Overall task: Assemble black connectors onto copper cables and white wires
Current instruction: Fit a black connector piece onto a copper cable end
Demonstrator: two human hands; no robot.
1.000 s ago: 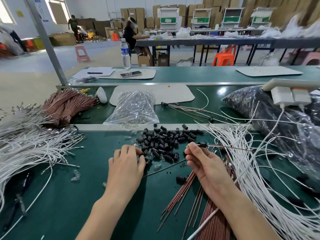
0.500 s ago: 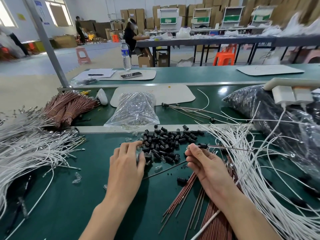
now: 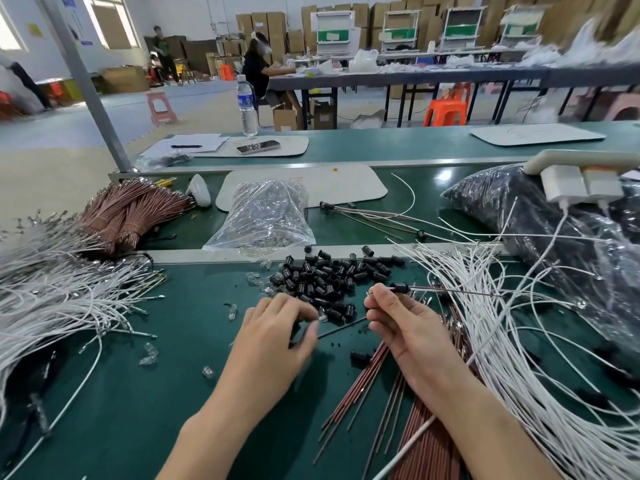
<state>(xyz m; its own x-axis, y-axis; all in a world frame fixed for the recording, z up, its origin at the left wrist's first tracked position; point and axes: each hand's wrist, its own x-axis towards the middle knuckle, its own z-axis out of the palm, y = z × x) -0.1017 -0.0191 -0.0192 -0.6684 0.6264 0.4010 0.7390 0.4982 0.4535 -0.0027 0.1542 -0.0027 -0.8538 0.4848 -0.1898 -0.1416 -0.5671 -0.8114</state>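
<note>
A water bottle (image 3: 247,107) stands near what looks like a phone (image 3: 258,147).

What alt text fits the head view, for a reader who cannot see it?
A person's right hand pinches a thin cable carrying a black connector, while the left hand sits at the edge of a pile of black connectors on a green table. White wires and copper cables lie around.

The thin cable (image 3: 457,291) pinched in the right hand (image 3: 408,327) looks dull and dark, and the black connector (image 3: 399,287) on it is smooth plastic with a faint sheen. Just left of the grip, the loose connectors (image 3: 329,275) show the same semi-gloss plastic. Below the grip, the copper cables (image 3: 360,386) are smooth, reddish and lightly glossy. To its right, the white wires (image 3: 512,358) have matt plastic insulation. Beyond it, the clear bag (image 3: 263,216) is crinkled glossy film.
</note>
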